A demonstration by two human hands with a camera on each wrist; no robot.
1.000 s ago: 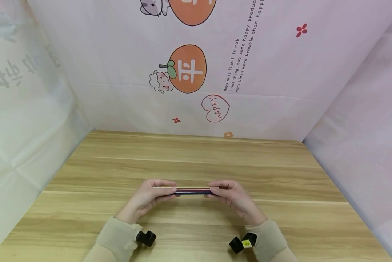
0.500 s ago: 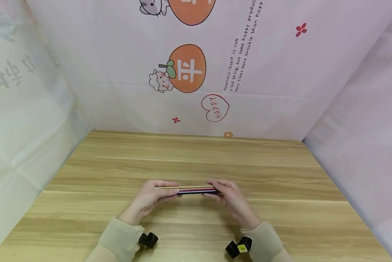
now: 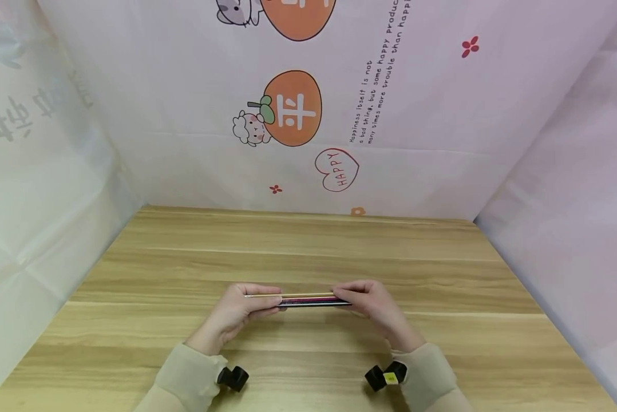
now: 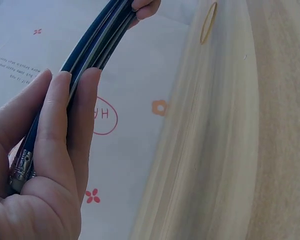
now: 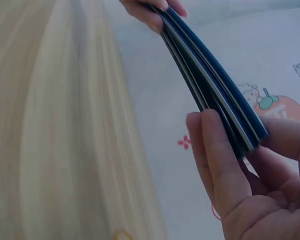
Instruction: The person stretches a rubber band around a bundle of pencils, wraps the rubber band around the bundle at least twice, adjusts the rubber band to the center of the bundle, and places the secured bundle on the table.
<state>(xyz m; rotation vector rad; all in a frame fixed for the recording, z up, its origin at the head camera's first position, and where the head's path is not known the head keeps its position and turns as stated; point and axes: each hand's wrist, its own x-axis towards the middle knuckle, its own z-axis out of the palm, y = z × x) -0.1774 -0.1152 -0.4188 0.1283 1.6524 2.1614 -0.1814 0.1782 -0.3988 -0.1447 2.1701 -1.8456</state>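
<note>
A bundle of several pencils (image 3: pixel 311 300), in dark blue, pinkish and yellowish tones, lies level between my two hands. My left hand (image 3: pixel 236 315) grips its left end, thumb on the near side and fingers beyond and below. Metal ferrules with eraser ends (image 4: pixel 22 167) show beside that palm in the left wrist view. At the other end my right hand (image 3: pixel 372 306) pinches the bundle between thumb and fingers. In the right wrist view the flat pencil tips (image 5: pixel 252 142) stand out between thumb and fingers, slightly uneven.
A yellow rubber band (image 4: pixel 208 22) lies on the wooden table (image 3: pixel 308 246); my hands and pencils hide it in the head view. White printed cloth (image 3: pixel 185 143) hangs behind the table and on both sides. Each wrist wears a band with a small black camera (image 3: pixel 233 377).
The bundle has shifted slightly right in my left hand's grip. My right hand moved inward along the pencils, then back out to the right, and still holds that end.
</note>
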